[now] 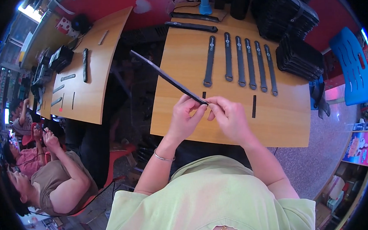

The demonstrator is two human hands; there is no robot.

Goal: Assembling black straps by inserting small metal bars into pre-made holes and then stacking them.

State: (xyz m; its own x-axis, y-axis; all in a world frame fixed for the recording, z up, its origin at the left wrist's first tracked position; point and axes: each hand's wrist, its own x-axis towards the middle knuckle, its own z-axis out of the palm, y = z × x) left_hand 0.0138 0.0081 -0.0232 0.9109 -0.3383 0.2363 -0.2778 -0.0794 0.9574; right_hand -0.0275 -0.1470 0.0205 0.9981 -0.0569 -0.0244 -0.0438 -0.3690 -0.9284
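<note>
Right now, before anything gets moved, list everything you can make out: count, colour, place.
Held strap: one, dark, slanting up-left from the hands
Row straps: six, dark grey, on the near table
Sideways straps: two, dark, table's far left
Short strips: two, black, table's near half
Stacked pieces: count unclear, black, table's far right
Near table: one, light wood, ahead
Second table: one, light wood, left
Chair: one, blue, right
Co-workers: at least two, brown and pink tops, left
Bracelet: one, silver, left wrist
Left hand, right hand: bare, at held strap's near end
</note>
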